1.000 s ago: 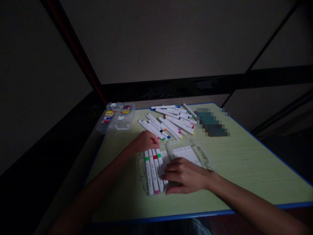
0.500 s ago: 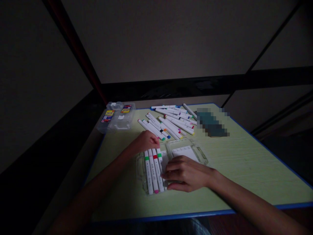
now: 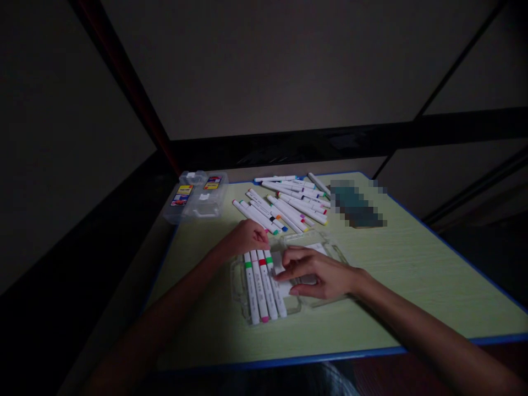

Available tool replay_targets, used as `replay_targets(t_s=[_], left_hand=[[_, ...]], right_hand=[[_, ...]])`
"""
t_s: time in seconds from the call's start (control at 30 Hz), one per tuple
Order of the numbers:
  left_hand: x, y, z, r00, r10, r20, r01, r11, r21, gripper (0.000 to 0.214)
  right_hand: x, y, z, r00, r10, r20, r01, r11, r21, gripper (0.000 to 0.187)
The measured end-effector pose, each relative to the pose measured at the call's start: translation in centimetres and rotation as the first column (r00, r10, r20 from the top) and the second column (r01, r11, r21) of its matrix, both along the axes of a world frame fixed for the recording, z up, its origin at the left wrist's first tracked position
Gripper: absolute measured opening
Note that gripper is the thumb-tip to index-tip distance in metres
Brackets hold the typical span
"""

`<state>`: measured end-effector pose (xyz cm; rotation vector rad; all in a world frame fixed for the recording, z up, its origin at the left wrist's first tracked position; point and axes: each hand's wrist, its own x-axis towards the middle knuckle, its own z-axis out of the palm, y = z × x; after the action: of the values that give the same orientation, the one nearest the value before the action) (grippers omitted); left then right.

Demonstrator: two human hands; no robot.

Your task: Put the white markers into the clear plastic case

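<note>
An open clear plastic case (image 3: 241,286) lies on the pale green table (image 3: 412,275). Several white markers with coloured bands (image 3: 262,283) lie side by side in its left half. My left hand (image 3: 245,237) rests at the top ends of these markers, fingers curled onto them. My right hand (image 3: 317,272) lies over the middle of the case, fingers stretched toward the rightmost marker and touching it. The case's right half (image 3: 336,253) shows a white insert, partly hidden by my right hand.
A loose pile of white markers (image 3: 289,203) lies at the back of the table. A closed clear case with colourful labels (image 3: 198,201) sits at the back left corner. A blurred dark teal object (image 3: 357,204) lies at the back right. The table has a blue edge.
My right hand has moved up from the lower ends of the markers to their middle, uncovering their lower tips. My left hand has stayed in place.
</note>
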<state>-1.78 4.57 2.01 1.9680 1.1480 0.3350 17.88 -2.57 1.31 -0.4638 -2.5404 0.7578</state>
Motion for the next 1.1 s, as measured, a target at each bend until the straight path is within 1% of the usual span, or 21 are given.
replay_targets(t_s=[0.07,0.13,0.33,0.67,0.87,0.97,1.03,1.1], left_hand=[[0.0,0.0,0.0,1.000,0.005,0.016,-0.004,1.000,-0.029,0.012],[-0.1,0.0,0.0,1.000,0.003,0.020,-0.002,0.999,-0.044,0.013],[-0.2,0.1,0.1,0.999,-0.031,0.005,0.032,0.997,-0.071,0.017],[-0.4,0.4,-0.2,0.997,-0.072,-0.005,0.071,0.995,-0.071,0.015],[-0.5,0.7,-0.7,0.996,-0.087,-0.012,0.086,0.996,-0.035,0.017],[-0.5,0.7,-0.5,0.993,-0.118,-0.010,0.118,0.993,-0.027,0.016],[-0.6,0.6,-0.1,0.990,-0.141,0.003,0.141,0.990,0.015,0.013],[-0.6,0.1,0.4,0.990,-0.140,0.026,0.136,0.985,0.110,0.010]], right_hand=[[0.3,0.5,-0.1,0.999,-0.046,0.007,0.046,0.999,-0.011,0.034],[0.5,0.8,-0.3,0.997,-0.064,0.041,0.065,0.998,-0.015,0.036],[0.6,1.0,-0.7,0.992,-0.060,0.112,0.060,0.998,0.000,0.038],[0.7,1.0,-0.7,0.990,-0.058,0.131,0.055,0.998,0.022,0.037],[0.6,1.0,-0.4,0.985,-0.057,0.165,0.052,0.998,0.033,0.036],[0.6,1.0,-0.3,0.986,-0.049,0.160,0.045,0.998,0.032,0.036],[0.6,1.0,-0.4,0.987,-0.052,0.153,0.048,0.998,0.033,0.036],[0.7,1.0,-0.4,0.988,-0.058,0.144,0.053,0.998,0.035,0.036]])
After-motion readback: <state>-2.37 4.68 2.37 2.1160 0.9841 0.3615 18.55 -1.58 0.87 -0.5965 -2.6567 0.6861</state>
